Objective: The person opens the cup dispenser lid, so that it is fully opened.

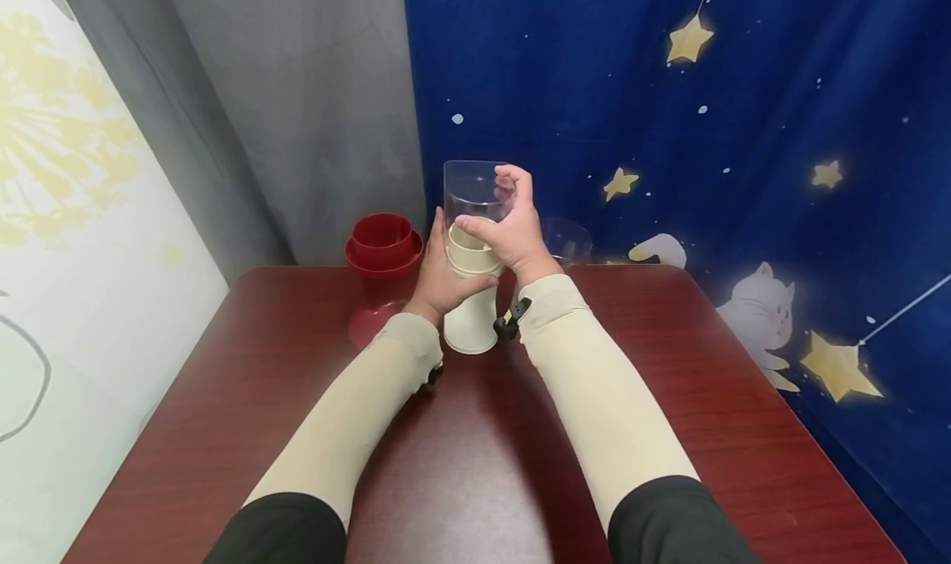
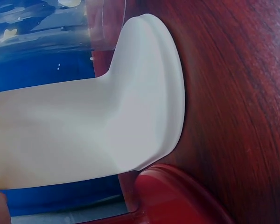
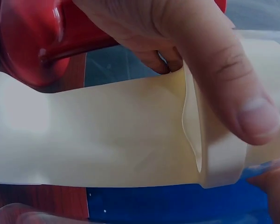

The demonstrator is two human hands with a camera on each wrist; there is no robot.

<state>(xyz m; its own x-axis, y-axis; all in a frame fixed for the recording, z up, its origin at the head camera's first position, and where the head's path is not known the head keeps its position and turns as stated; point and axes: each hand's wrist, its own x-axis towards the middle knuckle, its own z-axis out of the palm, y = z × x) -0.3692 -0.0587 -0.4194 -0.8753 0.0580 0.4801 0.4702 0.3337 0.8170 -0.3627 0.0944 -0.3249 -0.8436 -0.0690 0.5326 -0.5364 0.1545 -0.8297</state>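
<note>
- One cream stand [image 1: 471, 333] is clasped by the left grip [image 1: 443, 282], presumably for steadiness.
- One clear canister [image 1: 468, 186] is pinched by the right grip [image 1: 514, 232], apparently kept upright.

Cream stand [image 1: 470, 326], colourless clear cylinder [image 1: 468, 182], red stand [image 1: 382, 258], red-brown wood-grained table [image 1: 461, 481], deep-blue curtain [image 1: 535, 68] patterned with yellow stars [image 1: 689, 39], white dots [image 1: 457, 119] and grey-white cat [image 1: 758, 308], grey curtain [image 1: 297, 93], white panel [image 1: 82, 324] with yellow motif [image 1: 52, 126], cream forearm sleeves [image 1: 609, 391], blackish upper sleeves [image 1: 679, 523]
</note>
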